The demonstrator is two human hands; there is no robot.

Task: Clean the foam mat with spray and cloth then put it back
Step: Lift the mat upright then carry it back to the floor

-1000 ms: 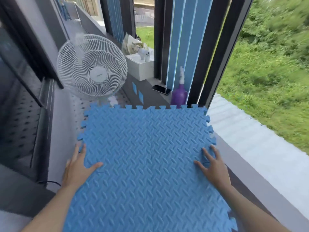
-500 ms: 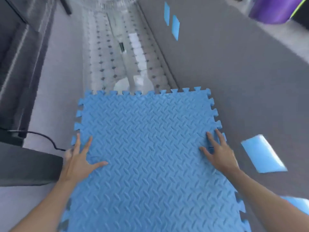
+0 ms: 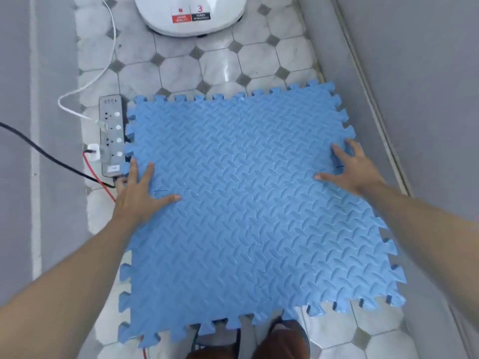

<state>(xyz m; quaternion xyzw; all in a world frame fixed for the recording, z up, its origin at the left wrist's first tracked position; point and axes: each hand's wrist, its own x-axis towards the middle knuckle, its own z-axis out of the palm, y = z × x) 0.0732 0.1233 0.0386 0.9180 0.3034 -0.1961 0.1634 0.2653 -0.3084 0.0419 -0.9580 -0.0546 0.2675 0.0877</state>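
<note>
**Two hands spread flat on the blue foam mat**

Two hands are on the foam mat (image 3: 248,203), both with fingers splayed and palms down. Your left hand (image 3: 137,195) sits at the mat's left edge, its outer fingers reaching just past the toothed border toward the power strip (image 3: 111,136). Your right hand (image 3: 355,169) presses on the right edge, fingers fanned toward the far side, thumb pointing inward. Neither hand is curled round anything.

The mat is light blue, stamped all over with a raised diamond-plate pattern, and its border is cut into interlocking puzzle teeth on every side. Faint seams crossing it suggest several joined tiles. It lies over the tiled floor (image 3: 181,71), slightly skewed, its far right corner close to the grey ledge (image 3: 414,99) on the right. Whether it rests fully flat you cannot tell.

Just beside the mat's left edge lies the power strip, with a white cable (image 3: 103,71), a black cable (image 3: 39,149) and a red wire (image 3: 99,181) running from it. At the far side stands a white fan base (image 3: 189,14), apart from the mat. At the near edge your brown shoes (image 3: 280,340) show beneath the mat's teeth.
</note>
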